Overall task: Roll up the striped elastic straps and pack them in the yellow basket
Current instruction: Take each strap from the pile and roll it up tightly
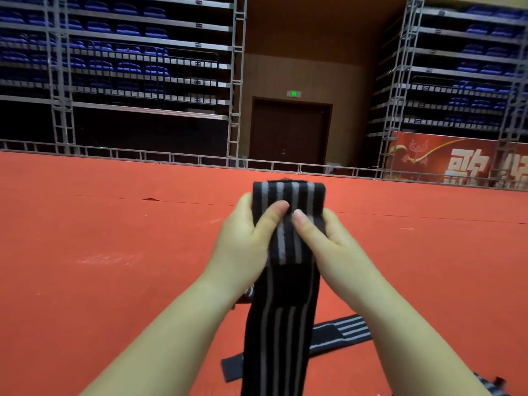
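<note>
Both hands hold one striped strap (288,224) up in mid-air over the red floor (114,238): the left hand (243,238) and right hand (331,241) curl round the partly wound roll, thumbs pressed on its near face. The loose tail hangs down between the forearms. If either thumb eases, the elastic would likely spring the roll loose (it looks only partly wound). Another strap (337,335) lies on the floor, near right. The yellow basket is not in view.

Black strap (288,224) with grey stripes, partly rolled at frame centre, roll on top, its loose tail hanging straight down to the bottom edge. Second strap (337,335) lies flat on the floor, lower right.
</note>
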Tool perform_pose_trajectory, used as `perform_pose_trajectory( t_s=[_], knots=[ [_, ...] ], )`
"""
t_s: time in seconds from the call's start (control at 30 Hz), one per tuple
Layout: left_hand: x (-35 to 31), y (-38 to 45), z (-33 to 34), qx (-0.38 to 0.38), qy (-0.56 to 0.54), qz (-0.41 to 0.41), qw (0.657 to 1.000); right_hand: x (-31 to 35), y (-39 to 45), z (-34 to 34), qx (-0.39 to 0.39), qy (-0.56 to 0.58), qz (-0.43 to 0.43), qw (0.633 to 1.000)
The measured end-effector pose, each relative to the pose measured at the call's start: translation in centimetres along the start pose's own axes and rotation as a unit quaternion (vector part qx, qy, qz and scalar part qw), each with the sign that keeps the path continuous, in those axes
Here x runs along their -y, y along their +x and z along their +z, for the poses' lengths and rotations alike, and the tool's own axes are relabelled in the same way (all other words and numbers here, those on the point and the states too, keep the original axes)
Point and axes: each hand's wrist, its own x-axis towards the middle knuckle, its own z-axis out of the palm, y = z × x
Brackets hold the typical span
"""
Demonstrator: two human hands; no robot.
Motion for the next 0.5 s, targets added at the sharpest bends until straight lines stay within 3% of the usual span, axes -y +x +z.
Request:
perform_pose_trajectory(
  t_s=[0.1, 0.27, 0.33, 0.4, 0.5],
  knots=[
    [0.1, 0.5, -0.5, -0.047, -0.035, -0.008, 0.998, -0.4, -0.5, 0.3, 0.015, -0.009, 0.007, 1.000],
    [0.7, 0.0, -0.6, 0.150, -0.091, -0.109, 0.978, -0.9, 0.0, 0.4, -0.090, -0.003, -0.023, 0.996],
    [0.9, -0.1, -0.9, 0.152, -0.080, -0.083, 0.981, -0.8, 0.2, 0.7, -0.094, 0.037, -0.009, 0.995],
    [1.1, 0.0, -1.2, 0.123, -0.069, -0.051, 0.989, -0.9, 0.2, 0.8, -0.069, 0.110, 0.046, 0.990],
    [1.3, 0.1, -1.3, 0.099, -0.089, -0.023, 0.991, -0.4, 0.2, 0.5, -0.013, 0.264, 0.167, 0.950]
  ],
)
